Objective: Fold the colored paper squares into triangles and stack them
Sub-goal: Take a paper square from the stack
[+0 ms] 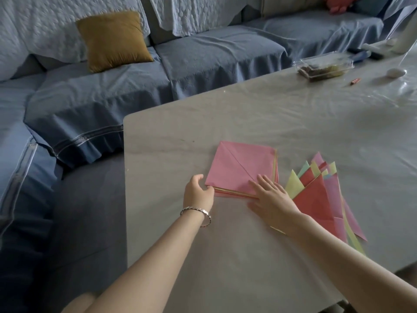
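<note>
Pink square (239,166) atop the stack (275,168), creased far-left to near-right, has the left hand (198,193) pinching its near-left corner and the right hand (272,198) pressing straight-fingered on its near-right corner.

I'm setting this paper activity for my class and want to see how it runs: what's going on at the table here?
A person works at a table. Their right hand lies flat on a pink sheet, which shows a diagonal crease and tops a stack of squares. Their left hand curls at the stack's left corner; whether it has pinched a sheet is unclear. Folded triangles lie fanned in a pile to the right.
</note>
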A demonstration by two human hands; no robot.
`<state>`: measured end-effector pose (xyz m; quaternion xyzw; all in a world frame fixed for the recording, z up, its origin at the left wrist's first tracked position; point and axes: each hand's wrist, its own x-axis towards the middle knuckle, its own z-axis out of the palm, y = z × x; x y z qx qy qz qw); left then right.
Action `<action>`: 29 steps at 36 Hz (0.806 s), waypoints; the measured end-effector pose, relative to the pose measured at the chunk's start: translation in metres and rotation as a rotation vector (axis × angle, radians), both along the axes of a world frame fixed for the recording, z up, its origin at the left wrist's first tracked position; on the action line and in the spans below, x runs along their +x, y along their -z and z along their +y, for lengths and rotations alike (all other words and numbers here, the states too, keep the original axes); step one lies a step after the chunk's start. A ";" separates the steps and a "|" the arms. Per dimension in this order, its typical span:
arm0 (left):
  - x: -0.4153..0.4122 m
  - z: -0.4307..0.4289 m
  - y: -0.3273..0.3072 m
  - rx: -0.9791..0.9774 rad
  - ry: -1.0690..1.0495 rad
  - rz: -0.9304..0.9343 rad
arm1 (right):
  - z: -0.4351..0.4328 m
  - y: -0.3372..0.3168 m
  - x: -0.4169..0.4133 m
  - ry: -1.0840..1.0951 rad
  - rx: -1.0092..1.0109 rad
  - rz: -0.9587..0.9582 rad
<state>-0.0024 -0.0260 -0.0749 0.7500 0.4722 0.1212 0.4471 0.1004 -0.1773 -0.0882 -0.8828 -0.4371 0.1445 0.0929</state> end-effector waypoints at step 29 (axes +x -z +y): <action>-0.051 0.029 -0.011 -0.183 -0.207 -0.030 | -0.014 0.024 -0.021 -0.254 0.486 -0.275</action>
